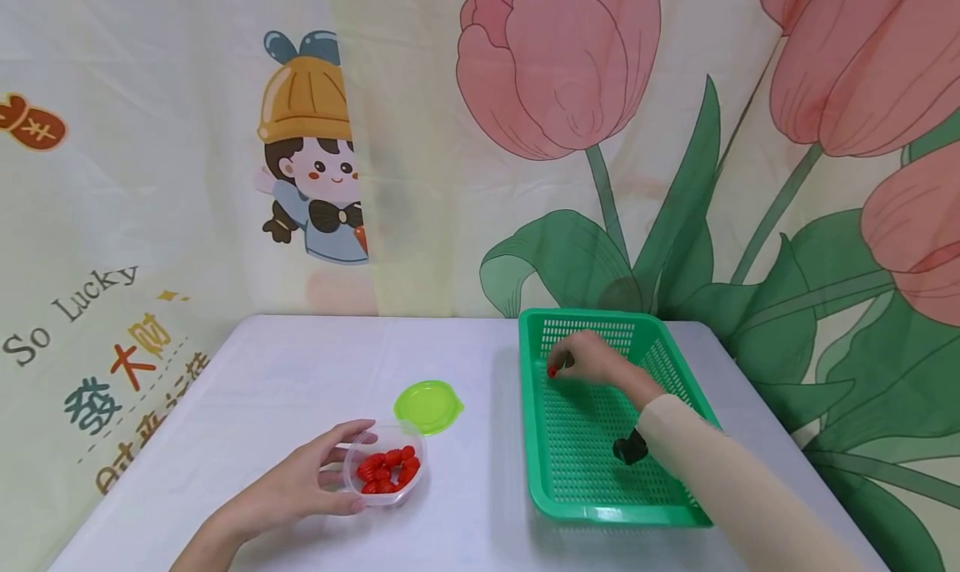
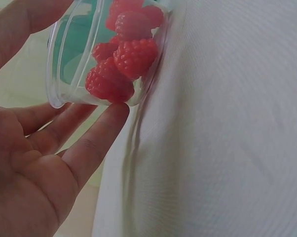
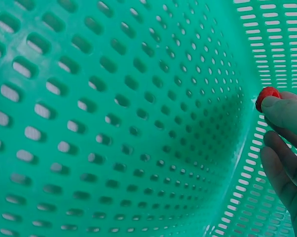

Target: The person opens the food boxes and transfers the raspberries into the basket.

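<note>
A small clear plastic tub [image 1: 408, 490] stands on the table, with several red raspberries [image 1: 387, 469] inside. My left hand [image 1: 300, 476] grips it from the left, thumb at the near side and fingers round the far side. In the left wrist view the tub [image 2: 59, 94] shows the bumpy raspberries [image 2: 136, 57] through its wall. Over the green basket [image 1: 530, 439], my right hand [image 1: 588, 359] pinches one raspberry [image 3: 268, 98] between thumb and finger, near the far left corner. Most of that raspberry is hidden by the fingertips.
A bright green lid [image 1: 429, 407] lies flat on the white tablecloth [image 1: 322, 363], just beyond the tub. Low slotted walls surround the basket on the right. Beside the right sleeve [image 1: 720, 472] is a small black object [image 1: 628, 449]. A printed curtain [image 1: 420, 138] hangs behind the table.
</note>
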Demonstrator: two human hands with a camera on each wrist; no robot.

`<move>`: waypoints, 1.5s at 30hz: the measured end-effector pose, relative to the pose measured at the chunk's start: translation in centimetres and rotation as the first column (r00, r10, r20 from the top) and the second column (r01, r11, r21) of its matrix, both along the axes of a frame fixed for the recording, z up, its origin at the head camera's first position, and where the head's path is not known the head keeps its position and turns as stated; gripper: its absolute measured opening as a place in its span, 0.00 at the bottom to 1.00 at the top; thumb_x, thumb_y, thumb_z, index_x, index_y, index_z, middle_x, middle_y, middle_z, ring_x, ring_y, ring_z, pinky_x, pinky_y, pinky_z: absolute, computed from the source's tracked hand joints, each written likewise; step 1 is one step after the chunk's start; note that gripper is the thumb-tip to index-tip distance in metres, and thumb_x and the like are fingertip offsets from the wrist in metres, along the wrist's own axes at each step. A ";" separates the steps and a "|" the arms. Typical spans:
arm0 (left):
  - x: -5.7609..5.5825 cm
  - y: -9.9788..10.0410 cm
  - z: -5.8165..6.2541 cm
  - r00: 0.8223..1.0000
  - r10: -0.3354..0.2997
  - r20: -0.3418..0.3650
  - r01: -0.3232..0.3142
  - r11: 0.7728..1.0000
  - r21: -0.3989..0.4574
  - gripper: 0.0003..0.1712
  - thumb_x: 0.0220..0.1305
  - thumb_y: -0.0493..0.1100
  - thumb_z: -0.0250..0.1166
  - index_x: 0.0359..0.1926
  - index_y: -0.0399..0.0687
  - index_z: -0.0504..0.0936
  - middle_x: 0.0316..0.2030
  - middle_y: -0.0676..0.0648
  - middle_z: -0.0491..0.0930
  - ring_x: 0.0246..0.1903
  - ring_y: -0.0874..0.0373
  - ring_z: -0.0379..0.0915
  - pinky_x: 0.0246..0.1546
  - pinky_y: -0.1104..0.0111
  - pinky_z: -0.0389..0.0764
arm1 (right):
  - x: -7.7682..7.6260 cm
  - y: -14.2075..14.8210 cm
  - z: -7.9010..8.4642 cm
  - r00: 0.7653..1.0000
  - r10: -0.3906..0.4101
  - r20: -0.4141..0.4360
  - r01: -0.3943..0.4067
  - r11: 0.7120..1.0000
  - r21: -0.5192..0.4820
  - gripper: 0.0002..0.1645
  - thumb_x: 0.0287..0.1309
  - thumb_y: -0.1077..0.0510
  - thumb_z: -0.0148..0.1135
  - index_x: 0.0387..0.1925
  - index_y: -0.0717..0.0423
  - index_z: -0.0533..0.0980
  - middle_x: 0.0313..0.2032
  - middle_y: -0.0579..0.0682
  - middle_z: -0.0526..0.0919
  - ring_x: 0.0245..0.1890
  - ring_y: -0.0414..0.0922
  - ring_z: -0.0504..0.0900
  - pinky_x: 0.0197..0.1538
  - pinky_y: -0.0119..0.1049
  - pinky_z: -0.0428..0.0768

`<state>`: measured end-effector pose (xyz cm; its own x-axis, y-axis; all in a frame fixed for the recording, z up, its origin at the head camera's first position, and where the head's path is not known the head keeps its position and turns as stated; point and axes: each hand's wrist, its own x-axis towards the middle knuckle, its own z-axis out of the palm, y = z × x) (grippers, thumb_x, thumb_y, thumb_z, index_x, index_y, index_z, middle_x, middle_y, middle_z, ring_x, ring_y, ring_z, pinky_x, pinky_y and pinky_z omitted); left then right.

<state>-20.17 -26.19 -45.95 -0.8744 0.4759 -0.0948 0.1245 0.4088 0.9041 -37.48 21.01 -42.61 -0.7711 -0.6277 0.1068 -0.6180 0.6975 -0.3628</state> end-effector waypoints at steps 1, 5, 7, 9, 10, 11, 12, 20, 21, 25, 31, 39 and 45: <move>0.0 0.0 0.0 1.000 -0.006 -0.004 0.006 1.000 0.002 0.55 0.61 0.45 0.80 0.82 0.49 0.58 0.75 0.38 0.68 0.70 0.38 0.68 0.61 0.67 0.82 | 0.0 0.0 -0.1 1.000 0.003 0.002 -0.003 1.000 -0.002 0.07 0.62 0.68 0.73 0.39 0.55 0.89 0.38 0.49 0.91 0.35 0.39 0.85 0.41 0.35 0.85; -0.1 0.0 0.0 1.000 -0.014 -0.012 0.014 1.000 0.005 0.54 0.62 0.44 0.79 0.82 0.49 0.58 0.75 0.38 0.67 0.70 0.37 0.67 0.62 0.65 0.82 | -0.1 -0.2 -0.5 1.000 0.005 0.009 -0.005 1.000 -0.006 0.08 0.62 0.69 0.73 0.40 0.56 0.90 0.38 0.48 0.91 0.35 0.39 0.85 0.41 0.35 0.85; -0.1 0.0 -0.1 1.000 -0.012 -0.010 0.012 1.000 0.004 0.54 0.62 0.44 0.79 0.82 0.49 0.58 0.74 0.39 0.68 0.70 0.38 0.68 0.62 0.66 0.82 | -0.2 -0.3 -0.7 1.000 -0.005 0.013 0.005 1.000 0.001 0.08 0.62 0.68 0.73 0.41 0.56 0.90 0.38 0.47 0.91 0.35 0.38 0.85 0.41 0.35 0.86; -0.1 0.0 -0.1 1.000 -0.008 -0.005 0.009 1.000 0.004 0.55 0.61 0.44 0.80 0.82 0.50 0.58 0.74 0.39 0.68 0.70 0.38 0.68 0.61 0.69 0.81 | -0.1 -0.4 -0.9 1.000 -0.018 0.021 0.017 1.000 0.015 0.07 0.62 0.68 0.73 0.41 0.56 0.90 0.38 0.47 0.91 0.35 0.38 0.84 0.41 0.35 0.86; -0.1 0.0 -0.1 1.000 -0.008 -0.004 0.008 1.000 0.005 0.55 0.61 0.44 0.80 0.82 0.50 0.58 0.74 0.39 0.68 0.70 0.38 0.68 0.61 0.70 0.81 | -0.1 -0.5 -0.9 0.999 -0.024 0.023 0.023 0.999 0.023 0.07 0.62 0.67 0.74 0.41 0.56 0.90 0.38 0.47 0.91 0.35 0.38 0.84 0.41 0.35 0.85; -0.1 0.0 -0.2 1.000 -0.008 -0.002 0.008 1.000 0.006 0.55 0.61 0.44 0.80 0.82 0.50 0.58 0.74 0.39 0.68 0.70 0.38 0.68 0.61 0.72 0.80 | -0.1 -0.5 -1.0 0.999 -0.028 0.026 0.027 0.999 0.029 0.07 0.62 0.67 0.74 0.41 0.55 0.90 0.38 0.47 0.91 0.35 0.38 0.84 0.41 0.35 0.85; 0.0 0.0 -0.1 1.000 -0.006 0.000 0.006 1.000 0.011 0.55 0.61 0.44 0.80 0.82 0.50 0.58 0.74 0.39 0.68 0.70 0.38 0.68 0.60 0.73 0.80 | 0.0 -0.5 -1.0 0.999 -0.027 0.027 0.026 0.999 0.032 0.07 0.62 0.67 0.74 0.41 0.56 0.90 0.38 0.47 0.91 0.35 0.38 0.83 0.41 0.35 0.86; -0.1 0.0 -0.1 1.000 -0.006 0.001 0.006 1.000 0.011 0.54 0.61 0.43 0.79 0.82 0.49 0.58 0.74 0.38 0.68 0.70 0.37 0.67 0.60 0.73 0.81 | 0.3 -0.7 -1.2 0.999 -0.023 0.049 0.021 0.999 0.036 0.07 0.62 0.68 0.74 0.39 0.56 0.89 0.37 0.48 0.90 0.35 0.39 0.84 0.41 0.37 0.85; -0.1 -0.1 -0.2 1.000 -0.006 0.001 0.006 1.000 0.010 0.54 0.61 0.43 0.79 0.82 0.49 0.58 0.74 0.38 0.68 0.70 0.37 0.67 0.60 0.72 0.81 | 0.3 -0.7 -1.2 0.999 -0.020 0.050 0.018 0.999 0.034 0.07 0.61 0.68 0.74 0.39 0.56 0.89 0.38 0.48 0.90 0.35 0.39 0.84 0.41 0.37 0.85; -0.1 -0.2 -0.3 1.000 -0.006 -0.003 0.006 1.000 0.013 0.54 0.61 0.43 0.79 0.82 0.49 0.58 0.74 0.38 0.68 0.70 0.36 0.66 0.57 0.77 0.79 | 0.3 -0.7 -1.2 0.999 -0.001 0.051 0.000 1.000 0.023 0.08 0.61 0.69 0.74 0.40 0.56 0.89 0.38 0.49 0.91 0.35 0.40 0.85 0.41 0.36 0.86; -0.1 -0.1 -0.3 1.000 -0.010 -0.011 0.010 1.000 0.015 0.55 0.61 0.43 0.79 0.82 0.48 0.58 0.74 0.37 0.68 0.70 0.36 0.66 0.57 0.77 0.79 | 0.4 -0.4 -0.6 1.000 0.001 0.029 -0.001 1.000 -0.003 0.11 0.59 0.71 0.73 0.42 0.58 0.89 0.40 0.51 0.91 0.38 0.44 0.88 0.43 0.37 0.87; -0.1 0.2 -0.2 1.000 -0.012 -0.015 0.012 1.000 0.013 0.55 0.61 0.43 0.80 0.82 0.48 0.58 0.74 0.37 0.68 0.70 0.36 0.67 0.58 0.77 0.79 | 1.3 -0.3 2.4 0.998 -0.055 0.016 0.056 0.996 -0.072 0.13 0.64 0.67 0.71 0.50 0.61 0.88 0.48 0.55 0.91 0.45 0.52 0.88 0.48 0.43 0.88; -0.1 0.1 -0.2 1.000 -0.014 -0.023 0.015 1.000 0.014 0.54 0.61 0.44 0.79 0.82 0.48 0.58 0.74 0.37 0.67 0.70 0.36 0.66 0.57 0.78 0.78 | 2.8 -1.8 5.3 0.999 -0.008 -0.049 0.001 0.990 -0.140 0.14 0.65 0.65 0.71 0.52 0.58 0.87 0.49 0.52 0.90 0.47 0.54 0.88 0.50 0.43 0.87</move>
